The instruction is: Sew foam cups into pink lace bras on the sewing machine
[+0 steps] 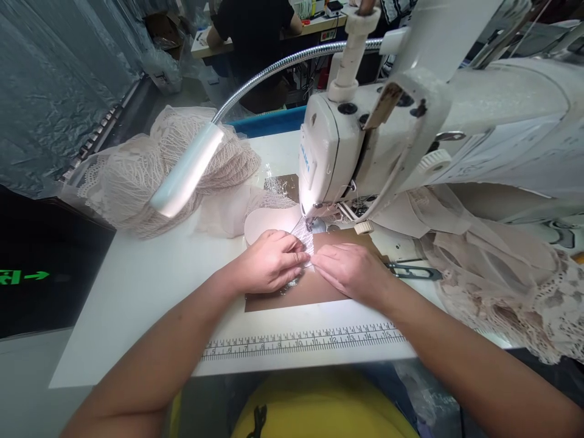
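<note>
A white sewing machine (323, 146) stands over the table, its lit needle area just beyond my hands. Pale pink lace fabric (305, 236) runs under the presser foot, joined by a smooth pale cup-shaped piece (269, 222) on the left. My left hand (276, 261) is closed, thumb and forefinger pinching the near edge of the lace. From the other side my right hand (349, 271) meets it, its fingers pressed together on the same edge. Both lie over a brown plate (319, 289) on the table. The fingers partly hide the lace edge.
A heap of pale lace (146, 164) lies at left behind a gooseneck lamp (189, 170). More lace pieces (506, 267) lie at right, near dark-handled thread snips (415, 272). A printed ruler (301, 344) edges the table. Another person (253, 42) sits beyond.
</note>
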{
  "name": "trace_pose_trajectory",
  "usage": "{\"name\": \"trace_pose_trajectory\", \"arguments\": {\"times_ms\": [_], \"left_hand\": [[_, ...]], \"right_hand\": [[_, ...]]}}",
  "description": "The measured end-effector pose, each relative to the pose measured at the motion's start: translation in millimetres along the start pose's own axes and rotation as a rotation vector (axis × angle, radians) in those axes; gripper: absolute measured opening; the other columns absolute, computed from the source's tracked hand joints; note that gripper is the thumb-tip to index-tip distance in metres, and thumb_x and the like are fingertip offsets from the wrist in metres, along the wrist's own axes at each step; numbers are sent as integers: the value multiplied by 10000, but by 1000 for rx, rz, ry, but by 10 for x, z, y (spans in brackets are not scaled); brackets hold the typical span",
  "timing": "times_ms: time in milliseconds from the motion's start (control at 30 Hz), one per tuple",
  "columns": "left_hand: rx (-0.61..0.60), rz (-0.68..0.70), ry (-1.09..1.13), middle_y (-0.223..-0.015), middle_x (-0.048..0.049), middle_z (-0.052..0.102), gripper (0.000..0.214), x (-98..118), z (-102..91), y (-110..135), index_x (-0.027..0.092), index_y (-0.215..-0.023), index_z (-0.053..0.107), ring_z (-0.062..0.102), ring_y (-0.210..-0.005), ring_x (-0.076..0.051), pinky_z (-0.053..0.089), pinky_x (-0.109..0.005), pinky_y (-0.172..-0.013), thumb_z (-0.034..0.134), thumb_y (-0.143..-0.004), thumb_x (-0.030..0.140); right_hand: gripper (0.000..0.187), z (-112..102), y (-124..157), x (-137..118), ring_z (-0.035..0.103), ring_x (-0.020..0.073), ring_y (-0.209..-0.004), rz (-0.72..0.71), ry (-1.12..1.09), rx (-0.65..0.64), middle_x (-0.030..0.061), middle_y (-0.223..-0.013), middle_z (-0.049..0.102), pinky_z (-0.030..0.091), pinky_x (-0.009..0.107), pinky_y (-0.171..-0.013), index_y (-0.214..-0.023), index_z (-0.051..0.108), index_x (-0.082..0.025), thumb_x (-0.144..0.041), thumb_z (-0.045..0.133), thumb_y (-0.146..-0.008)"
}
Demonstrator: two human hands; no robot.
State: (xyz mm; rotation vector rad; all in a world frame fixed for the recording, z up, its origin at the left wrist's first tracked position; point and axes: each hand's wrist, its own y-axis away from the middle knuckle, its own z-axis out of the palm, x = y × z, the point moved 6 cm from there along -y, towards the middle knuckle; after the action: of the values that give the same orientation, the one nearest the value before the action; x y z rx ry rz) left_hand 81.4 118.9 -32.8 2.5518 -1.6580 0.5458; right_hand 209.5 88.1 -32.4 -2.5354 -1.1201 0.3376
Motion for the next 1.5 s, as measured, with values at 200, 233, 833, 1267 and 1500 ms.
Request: {"name": "trace_pose_trajectory", "arguments": {"times_ms": [200, 233, 833, 1267, 1500], "left_hand": [[-7, 56, -37, -1225, -121, 571, 344, 40, -3, 3, 194, -1215, 596, 519, -1029, -240, 390, -412, -912, 442, -927, 303], [-11, 55, -42, -1231, -118, 571, 345, 43, -2, 2, 197, -1220, 593, 519, -1026, -239, 390, -415, -913, 441, -927, 300], [87, 0, 25, -1224, -139, 586, 338, 5, -71, -36, 137, -1203, 587, 533, -1029, -235, 446, -380, -889, 423, -938, 270], [-12, -82, -227, -1342, -132, 524, 401, -57, 18, -113, 121, -1284, 526, 516, -980, -251, 457, -396, -837, 429, -930, 282], [-19, -86, -243, -1338, -120, 530, 406, -86, 21, -135, 112, -1285, 524, 506, -977, -250, 451, -391, -823, 399, -944, 292]], "right_hand": [[204, -24, 42, 2, 541, 167, -684, 20, -73, -23, 50, -734, 640, 405, 292, -628, -776, 665, -155, -131, 479, -857], [202, -23, 51, 9, 547, 169, -694, 31, -89, -23, 52, -741, 643, 410, 293, -633, -792, 668, -157, -128, 478, -853], [196, -19, 68, -32, 527, 170, -707, 54, -100, -59, 61, -742, 625, 414, 289, -653, -819, 668, -145, -99, 478, -824], [190, -25, 68, -2, 522, 159, -707, 88, -141, -66, 43, -745, 614, 401, 279, -656, -839, 659, -157, -81, 488, -805], [194, -14, 52, 22, 495, 171, -711, 102, -118, -82, 39, -754, 612, 386, 292, -657, -860, 672, -162, -96, 498, -807]]}}
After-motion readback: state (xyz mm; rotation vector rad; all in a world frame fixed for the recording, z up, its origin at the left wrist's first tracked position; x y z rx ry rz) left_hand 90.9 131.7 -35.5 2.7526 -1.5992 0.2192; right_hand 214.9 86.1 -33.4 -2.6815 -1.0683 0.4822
